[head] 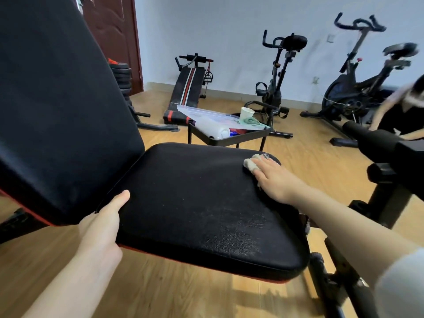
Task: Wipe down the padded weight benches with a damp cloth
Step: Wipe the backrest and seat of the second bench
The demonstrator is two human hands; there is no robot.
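Padded seat pad [202, 203] of the weight bench sits right below us, with its tilted backrest [64, 111] rising at our left. We judge the upholstery soft over a stiff base, with a grained skin that may turn slick once wet. The bench itself looks heavy, so we steady it rather than lift it.

Our left hand [101, 223] grips the pad's near-left edge, thumb on top and fingers out of sight underneath. That edge is a sound place to hold. Our right hand [273, 177] lies flat with the fingers straight, pressing the small pale cloth [251, 165] onto the far right corner of the seat. The cloth is limp and bunches under the fingers, so we reckon a flat palm serves better than a pinch.

Beyond the seat stands a black tray table [229, 137]. On it are a tilted clear plastic bin [202, 113], a white bottle [218, 131] lying on its side, a paper cup [247, 113] and a green rag [251, 121]. We cannot tell what the cup holds.

Further back are a striped sit-up bench [188, 92] and an exercise bike [275, 83].
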